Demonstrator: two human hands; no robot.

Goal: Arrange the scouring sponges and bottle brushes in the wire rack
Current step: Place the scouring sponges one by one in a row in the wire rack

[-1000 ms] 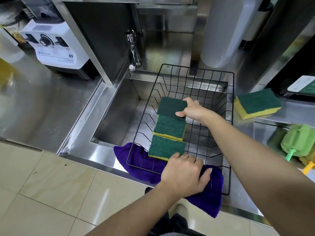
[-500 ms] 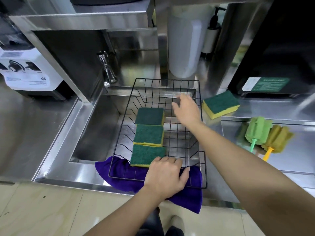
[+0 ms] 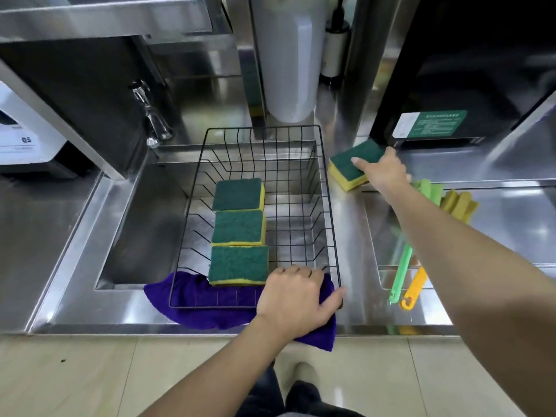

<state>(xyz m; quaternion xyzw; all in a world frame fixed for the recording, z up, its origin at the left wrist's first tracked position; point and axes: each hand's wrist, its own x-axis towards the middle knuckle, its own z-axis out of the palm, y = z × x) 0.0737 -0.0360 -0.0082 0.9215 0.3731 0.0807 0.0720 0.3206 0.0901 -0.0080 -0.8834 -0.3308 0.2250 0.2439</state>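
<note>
A black wire rack (image 3: 326, 206) sits across the sink, its near end on a purple cloth (image 3: 198, 299). Three green-and-yellow scouring sponges (image 3: 237, 227) lie in a row along the rack's left side, green face up. A fourth sponge (image 3: 346, 168) lies on the steel counter right of the rack. My right hand (image 3: 382, 171) rests on it, fingers spread over its top and right side. My left hand (image 3: 293, 299) presses on the rack's near right corner and the cloth. Two bottle brushes, green (image 3: 401, 266) and yellow (image 3: 458, 203), lie on the counter at right, partly behind my right forearm.
A tap (image 3: 152, 115) stands at the sink's back left. A white cylinder (image 3: 285, 55) and a pump bottle (image 3: 332, 49) stand behind the rack. A black appliance (image 3: 451, 85) with a green label is at back right, a white blender base (image 3: 21, 136) at far left.
My right hand has left the rack and moved right onto the loose sponge on the counter. The left hand has stayed on the rack's near edge. The camera has shifted.
</note>
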